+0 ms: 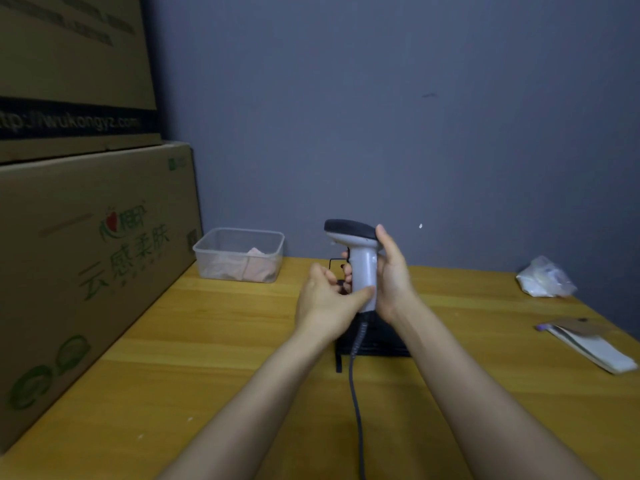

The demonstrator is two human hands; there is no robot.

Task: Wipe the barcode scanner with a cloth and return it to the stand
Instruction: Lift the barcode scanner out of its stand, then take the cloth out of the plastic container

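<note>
A white barcode scanner (362, 268) with a dark head stands upright above the wooden table, its grey cable (356, 403) trailing toward me. My right hand (393, 275) wraps around the handle from the right. My left hand (327, 299) touches the handle's lower part with its thumb, fingers curled. The black stand (375, 344) sits on the table right below the scanner, partly hidden by both hands. A pink cloth (254, 266) lies in a clear plastic tub (239, 252) at the back left.
Stacked cardboard boxes (86, 258) line the left side of the table (207, 358). A crumpled plastic bag (545, 277) and a flat white packet (588, 344) lie at the right. A grey wall stands behind.
</note>
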